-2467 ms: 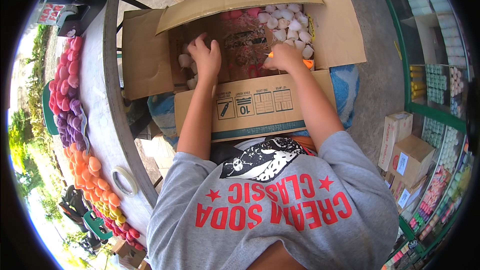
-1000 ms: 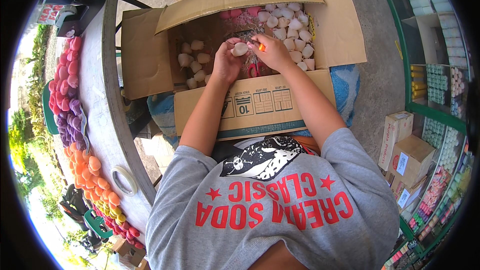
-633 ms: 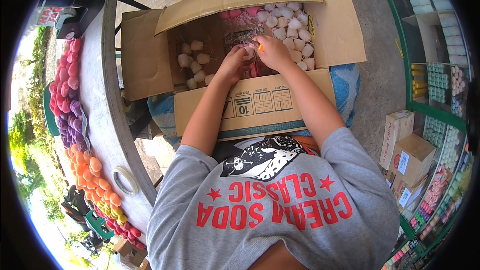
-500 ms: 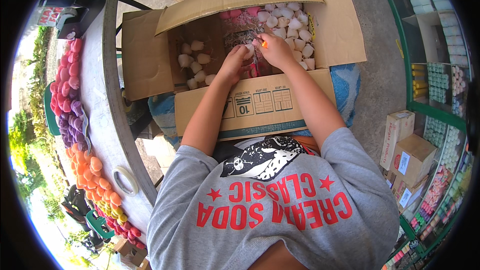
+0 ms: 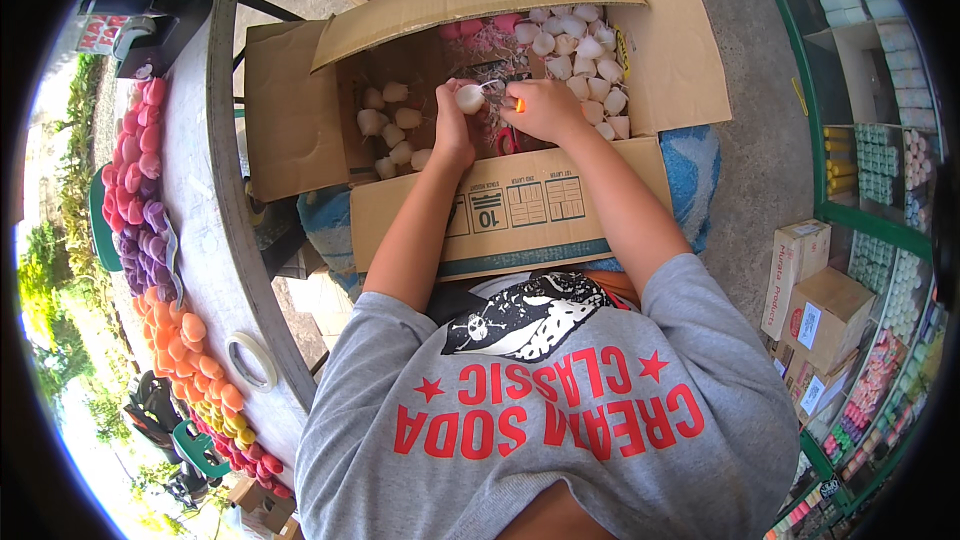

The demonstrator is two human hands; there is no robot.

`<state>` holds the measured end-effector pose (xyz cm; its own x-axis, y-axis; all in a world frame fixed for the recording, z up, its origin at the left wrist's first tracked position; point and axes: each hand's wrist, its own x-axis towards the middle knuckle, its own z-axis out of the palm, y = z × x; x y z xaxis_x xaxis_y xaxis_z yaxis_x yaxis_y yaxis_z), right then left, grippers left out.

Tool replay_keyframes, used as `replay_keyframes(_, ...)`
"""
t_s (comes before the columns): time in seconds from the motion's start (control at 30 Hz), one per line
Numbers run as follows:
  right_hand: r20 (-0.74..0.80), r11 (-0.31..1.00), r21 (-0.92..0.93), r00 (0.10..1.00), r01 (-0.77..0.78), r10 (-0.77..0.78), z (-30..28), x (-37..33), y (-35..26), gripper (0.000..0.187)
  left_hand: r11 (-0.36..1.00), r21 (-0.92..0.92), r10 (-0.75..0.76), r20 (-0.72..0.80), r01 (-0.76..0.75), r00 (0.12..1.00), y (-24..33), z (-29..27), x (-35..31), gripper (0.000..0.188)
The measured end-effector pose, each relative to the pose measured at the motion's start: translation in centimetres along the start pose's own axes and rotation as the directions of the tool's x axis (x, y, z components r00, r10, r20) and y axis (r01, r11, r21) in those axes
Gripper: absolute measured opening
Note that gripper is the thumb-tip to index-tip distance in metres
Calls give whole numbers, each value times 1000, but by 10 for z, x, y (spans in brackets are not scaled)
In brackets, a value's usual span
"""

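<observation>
My left hand (image 5: 455, 125) is closed around a white, cup-shaped candle (image 5: 470, 99), with a pale thread like a wick sticking up from it. Just to the right, my right hand (image 5: 548, 110) grips a small tool with an orange handle (image 5: 519, 105); its working end is too small to make out. Both hands are inside an open cardboard box (image 5: 640, 165). Red-handled scissors (image 5: 507, 142) lie below them. White candles (image 5: 598, 68) crowd the box's right side, and several more white candles (image 5: 372, 122) lie at its left. Pink candles (image 5: 470, 28) and pale shreds are at the back.
A blue towel (image 5: 690, 175) lies under the box. Along the left, a table (image 5: 215, 230) bears rows of coloured wax pieces (image 5: 170, 325) and a tape roll (image 5: 250, 360). A green-framed shelf (image 5: 870, 215) stands at the right, beside small cartons (image 5: 825, 315).
My left hand has shifted left with the white candle, turning it so its hollow side shows. My right hand has come slightly nearer, and the red scissors show more plainly.
</observation>
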<state>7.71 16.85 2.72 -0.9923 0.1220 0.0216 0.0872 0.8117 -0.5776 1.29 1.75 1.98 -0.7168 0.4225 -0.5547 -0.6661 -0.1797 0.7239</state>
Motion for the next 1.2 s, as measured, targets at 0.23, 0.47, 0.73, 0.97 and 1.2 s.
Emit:
replay_keyframes(0.23, -18, 995, -90, 999, 49, -51, -2, -3, -6, 21, 820, 473, 367, -4, -322, 930, -12, -5, 4, 41)
replay_keyframes(0.47, 17, 991, -127, 999, 39, -37, -1, -4, -7, 18, 647, 645, 510, 31, -408, 859, -6, 3, -10, 44)
replay_keyframes(0.73, -77, 860, -97, 865, -501, 495, -32, 7, 6, 26, 809, 355, 458, 119, -468, 881, -4, -6, -12, 37)
replay_keyframes(0.97, 76, 965, 15, 963, -260, 258, -25, -2, 18, 27, 904, 285, 326, 23, -319, 945, 1, 11, -12, 46)
replay_keyframes(1.2, 95, 996, -25, 992, -84, 86, -9, 0, -9, 23, 676, 538, 498, 171, -504, 850, 4, 10, -17, 36)
